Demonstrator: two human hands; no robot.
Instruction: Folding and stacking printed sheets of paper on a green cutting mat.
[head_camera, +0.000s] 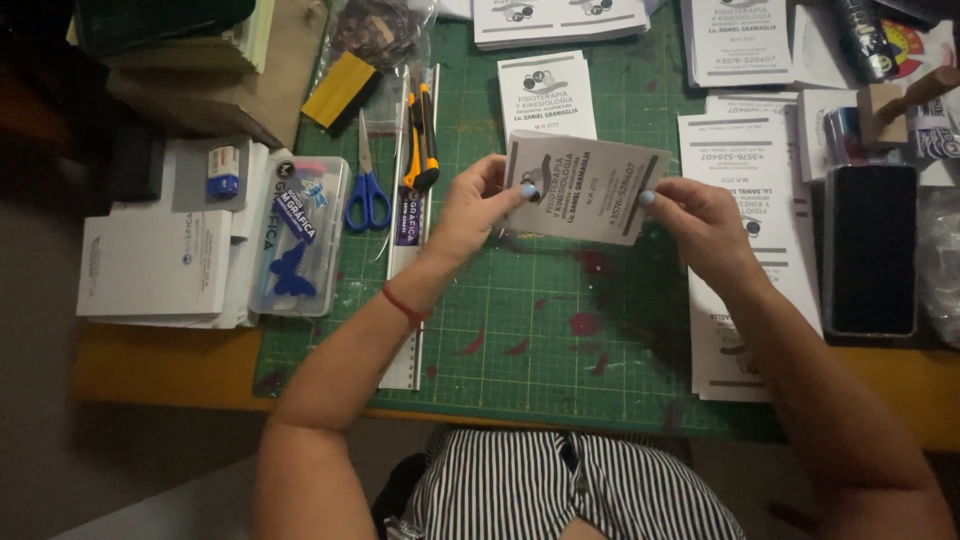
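My left hand and my right hand both hold a small stack of grey printed paper slips above the green cutting mat. Each hand pinches one short side of the stack, the thumbs on top. A red string circles my left wrist. Another small printed pad lies on the mat just beyond the held stack.
Blue-handled scissors, a yellow and black utility knife and a clear ruler lie left of the hands. A clear plastic box and white boxes stand further left. Printed sheets and a dark phone are at right.
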